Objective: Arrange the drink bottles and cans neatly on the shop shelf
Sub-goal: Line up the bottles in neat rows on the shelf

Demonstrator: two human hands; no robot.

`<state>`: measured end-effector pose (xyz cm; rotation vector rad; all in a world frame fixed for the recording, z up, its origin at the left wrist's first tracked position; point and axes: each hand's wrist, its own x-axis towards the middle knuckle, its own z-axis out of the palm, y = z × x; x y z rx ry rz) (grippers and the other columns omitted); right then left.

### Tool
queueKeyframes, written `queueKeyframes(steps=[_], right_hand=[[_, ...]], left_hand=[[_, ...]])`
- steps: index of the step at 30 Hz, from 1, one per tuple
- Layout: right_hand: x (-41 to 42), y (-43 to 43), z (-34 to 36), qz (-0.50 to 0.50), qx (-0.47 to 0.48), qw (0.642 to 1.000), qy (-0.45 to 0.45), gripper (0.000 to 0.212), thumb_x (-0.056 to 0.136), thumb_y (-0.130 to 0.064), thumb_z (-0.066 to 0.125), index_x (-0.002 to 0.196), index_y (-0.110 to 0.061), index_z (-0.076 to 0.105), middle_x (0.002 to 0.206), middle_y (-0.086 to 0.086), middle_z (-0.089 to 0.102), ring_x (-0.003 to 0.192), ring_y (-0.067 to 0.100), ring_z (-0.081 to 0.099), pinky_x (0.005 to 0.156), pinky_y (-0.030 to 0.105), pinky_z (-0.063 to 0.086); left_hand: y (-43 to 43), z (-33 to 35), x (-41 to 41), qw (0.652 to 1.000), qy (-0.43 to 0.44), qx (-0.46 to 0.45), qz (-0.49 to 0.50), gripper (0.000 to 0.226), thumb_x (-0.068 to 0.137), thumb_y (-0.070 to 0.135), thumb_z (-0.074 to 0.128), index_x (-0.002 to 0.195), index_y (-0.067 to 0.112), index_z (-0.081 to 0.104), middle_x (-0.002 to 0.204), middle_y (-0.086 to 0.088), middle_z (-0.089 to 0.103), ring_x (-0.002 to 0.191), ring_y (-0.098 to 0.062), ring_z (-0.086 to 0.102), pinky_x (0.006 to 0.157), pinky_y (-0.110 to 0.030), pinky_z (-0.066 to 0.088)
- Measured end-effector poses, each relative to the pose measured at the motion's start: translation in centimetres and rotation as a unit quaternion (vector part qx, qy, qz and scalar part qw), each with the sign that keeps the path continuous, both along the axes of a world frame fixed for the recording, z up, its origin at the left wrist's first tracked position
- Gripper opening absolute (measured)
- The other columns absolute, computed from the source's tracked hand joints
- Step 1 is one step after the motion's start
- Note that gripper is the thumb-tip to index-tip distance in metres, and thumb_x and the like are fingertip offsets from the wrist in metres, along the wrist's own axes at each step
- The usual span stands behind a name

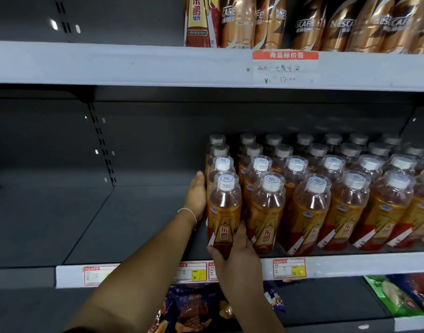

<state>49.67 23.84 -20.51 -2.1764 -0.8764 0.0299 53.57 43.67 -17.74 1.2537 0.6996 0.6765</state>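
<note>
Shelf: the grey middle shelf (143, 222) spans the view, bare from 9 o'clock to centre.
Bottle rows: orange drink bottles (326, 200) with white caps stand upright in rows, filling the shelf toward 3 o'clock.
Coffee bottles: brown coffee bottles (326, 22) sit on the upper shelf at 1 o'clock.
Snack bags: snack bags (189, 308) lie below at 6 o'clock.
Right hand: the right hand (237, 258) has fingers and thumb curled round the front bottle's base.
Left hand: the left hand (196, 198) has straight fingers laid flat against the rows' left side.
Front bottle: the front bottle (224, 212) stands upright at the rows' 7 o'clock corner.
</note>
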Motion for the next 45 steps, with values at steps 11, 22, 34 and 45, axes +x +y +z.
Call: queueKeyframes(steps=[11,22,34,45], right_hand=[[3.1,-5.4,-0.1,-0.066,0.177,0.975,-0.116,0.032,0.078,-0.024,0.083,0.103,-0.01,0.069,0.096,0.001,0.064,0.088,0.021,0.061,0.071,0.011,0.04],[6.7,-5.3,-0.4,-0.024,0.029,0.999,0.011,0.071,0.088,-0.05,0.067,0.143,-0.009,0.046,0.128,0.009,0.063,0.117,0.028,0.058,0.093,0.034,0.049],[6.8,-5.2,-1.0,-0.028,0.007,0.999,-0.023,0.074,0.092,-0.048,0.063,0.147,-0.005,0.041,0.123,0.018,0.064,0.112,0.034,0.06,0.086,0.035,0.049],[5.8,-5.4,-0.1,-0.026,0.03,0.999,0.016,0.076,0.092,-0.042,0.067,0.151,-0.01,0.033,0.134,0.011,0.057,0.123,0.03,0.053,0.095,0.036,0.047]], left_hand=[[-9.8,-1.5,-8.7,0.974,-0.034,0.21,-0.078,0.066,0.088,0.079,0.035,0.147,0.05,0.03,0.15,0.017,0.043,0.139,-0.006,0.038,0.114,-0.043,0.034],[-12.1,-1.6,-7.9,0.963,0.039,0.262,-0.042,0.1,0.081,0.004,0.075,0.151,0.036,0.011,0.134,0.01,0.054,0.115,0.009,0.055,0.088,-0.005,0.044],[-12.4,-2.4,-7.1,0.962,0.055,0.268,0.005,0.091,0.082,0.008,0.076,0.141,0.046,0.018,0.123,0.015,0.059,0.107,0.01,0.059,0.081,-0.002,0.045],[-12.2,-2.1,-7.5,0.962,0.043,0.269,-0.025,0.102,0.079,0.013,0.078,0.15,0.042,0.011,0.124,0.018,0.056,0.105,0.017,0.055,0.077,-0.002,0.046]])
